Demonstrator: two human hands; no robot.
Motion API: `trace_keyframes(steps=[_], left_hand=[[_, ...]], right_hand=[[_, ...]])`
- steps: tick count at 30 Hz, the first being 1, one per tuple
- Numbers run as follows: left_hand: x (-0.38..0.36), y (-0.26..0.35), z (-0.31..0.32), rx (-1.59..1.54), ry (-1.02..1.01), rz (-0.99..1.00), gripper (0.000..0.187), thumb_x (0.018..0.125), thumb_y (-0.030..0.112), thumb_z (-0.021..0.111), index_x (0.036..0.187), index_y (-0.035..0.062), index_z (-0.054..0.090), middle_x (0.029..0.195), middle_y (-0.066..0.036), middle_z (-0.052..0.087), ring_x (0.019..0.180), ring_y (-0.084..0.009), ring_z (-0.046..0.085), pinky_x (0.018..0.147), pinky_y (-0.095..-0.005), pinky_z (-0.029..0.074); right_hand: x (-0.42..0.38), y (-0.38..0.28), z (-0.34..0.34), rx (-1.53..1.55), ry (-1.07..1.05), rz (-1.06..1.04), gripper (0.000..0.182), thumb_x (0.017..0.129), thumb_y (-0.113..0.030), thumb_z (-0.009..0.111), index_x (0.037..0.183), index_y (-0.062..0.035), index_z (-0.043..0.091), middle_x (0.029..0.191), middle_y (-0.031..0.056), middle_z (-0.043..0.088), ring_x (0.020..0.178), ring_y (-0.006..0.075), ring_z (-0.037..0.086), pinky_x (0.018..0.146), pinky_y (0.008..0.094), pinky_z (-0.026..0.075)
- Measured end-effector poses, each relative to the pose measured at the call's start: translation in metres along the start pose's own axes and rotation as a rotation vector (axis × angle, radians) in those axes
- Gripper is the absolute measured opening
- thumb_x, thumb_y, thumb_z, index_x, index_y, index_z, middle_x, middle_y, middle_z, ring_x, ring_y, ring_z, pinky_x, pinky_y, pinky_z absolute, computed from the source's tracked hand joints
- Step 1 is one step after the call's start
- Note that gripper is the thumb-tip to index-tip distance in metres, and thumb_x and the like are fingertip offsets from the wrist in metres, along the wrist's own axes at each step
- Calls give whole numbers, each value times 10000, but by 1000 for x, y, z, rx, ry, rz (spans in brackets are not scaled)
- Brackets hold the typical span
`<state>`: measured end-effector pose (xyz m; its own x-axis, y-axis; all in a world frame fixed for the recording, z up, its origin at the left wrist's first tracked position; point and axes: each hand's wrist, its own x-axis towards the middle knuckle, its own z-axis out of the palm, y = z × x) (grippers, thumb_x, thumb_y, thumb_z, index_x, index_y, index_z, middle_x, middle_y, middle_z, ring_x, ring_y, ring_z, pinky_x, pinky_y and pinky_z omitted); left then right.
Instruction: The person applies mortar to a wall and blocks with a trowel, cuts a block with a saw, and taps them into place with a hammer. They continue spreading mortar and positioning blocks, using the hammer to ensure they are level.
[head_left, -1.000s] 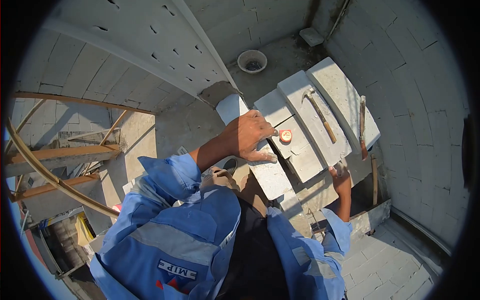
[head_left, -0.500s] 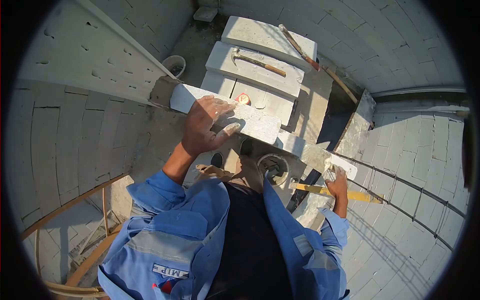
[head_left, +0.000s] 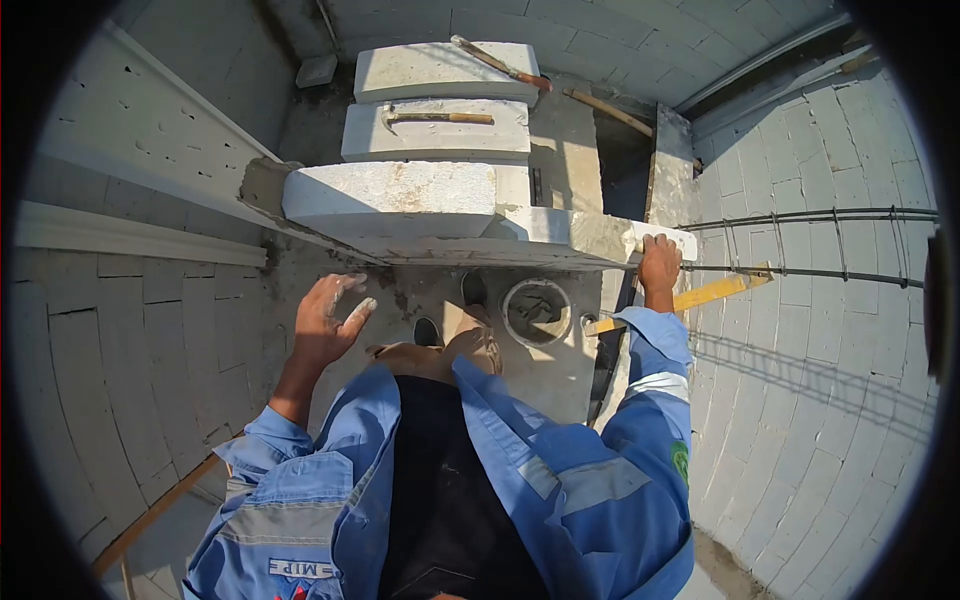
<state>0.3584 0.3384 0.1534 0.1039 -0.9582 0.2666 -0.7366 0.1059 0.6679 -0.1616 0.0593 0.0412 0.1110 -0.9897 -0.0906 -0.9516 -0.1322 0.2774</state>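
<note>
My left hand is in the air on the near side of a low block wall, fingers apart and holding nothing. Pale dust coats its fingertips. Just beyond it, a long white block lies on top of the wall, its left end beside a grey mortar patch. My right hand curls its fingers over a small white block piece at the wall's right end. Below that hand, a yellow bar slants past my wrist.
Beyond the wall, a claw hammer lies on one of the stacked blocks, and another wooden-handled tool rests on the farther one. A bucket of grey mix stands near my feet. Steel bars stick out at right.
My left hand has come off the long block and moved left, toward my body. My right hand stays at the small block piece. The view has shifted, and the red tape measure is out of sight.
</note>
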Motion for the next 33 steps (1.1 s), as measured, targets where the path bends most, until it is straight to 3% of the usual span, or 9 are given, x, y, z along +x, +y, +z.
trace_keyframes(steps=[5,10,14,15,16,20,26,30,33], left_hand=[[2,4,-7,34,-65,51,339,766,88,790,1066,0,660,928,-149,677,861,-328,670,770,-378,526],[-4,-6,-3,-123,-24,-31,337,794,140,778,1093,32,666,961,-132,678,886,-318,669,790,-382,532],[13,-8,-12,-83,-86,-43,354,802,152,772,1116,34,659,960,-138,678,897,-307,675,795,-375,535],[24,-7,-13,-112,-74,-23,364,796,145,777,1116,20,657,949,-143,687,883,-310,681,794,-371,530],[39,-6,-13,-143,-67,7,373,791,138,783,1116,6,655,938,-148,697,869,-314,687,794,-368,524],[106,18,-12,-161,-77,129,381,805,149,776,1138,11,652,983,-151,704,893,-314,684,829,-365,518],[192,12,46,196,-115,389,438,897,360,697,1191,39,646,1075,-189,696,971,-371,672,897,-423,516],[206,19,59,385,-406,69,706,959,649,439,1260,38,625,1134,-232,683,1027,-405,663,895,-465,517],[205,29,58,428,-433,-30,816,945,703,397,1325,5,587,1102,-255,692,1006,-398,678,867,-469,529]], right_hand=[[-48,-2,-27,-4,49,-90,328,830,-160,647,1153,-113,617,1092,149,590,1100,330,549,977,487,410],[-147,-27,-36,501,-15,155,388,820,-245,656,1126,-17,582,1019,226,652,919,429,627,824,498,491],[-208,-80,-6,1416,-147,289,380,903,-349,683,1038,-6,591,783,92,644,718,207,649,679,347,521],[-220,-114,-48,1551,-100,337,371,917,-359,693,1023,-15,603,744,33,600,632,104,594,585,283,493],[-225,-138,-68,1550,-83,419,335,937,-336,676,997,-13,611,737,38,598,584,101,572,547,272,477],[-208,-186,-51,1607,88,283,411,976,-417,617,1069,-17,639,756,27,609,596,100,576,555,274,480],[-135,-220,-57,2078,-324,380,525,978,-534,550,1145,-42,625,731,27,615,526,104,523,498,262,438],[-121,-226,-34,1951,-478,332,553,979,-569,515,1125,-48,635,701,26,595,516,104,515,485,255,422],[-133,-207,-15,1884,-558,276,568,982,-557,515,1138,-28,651,843,54,634,767,115,584,724,260,457]])
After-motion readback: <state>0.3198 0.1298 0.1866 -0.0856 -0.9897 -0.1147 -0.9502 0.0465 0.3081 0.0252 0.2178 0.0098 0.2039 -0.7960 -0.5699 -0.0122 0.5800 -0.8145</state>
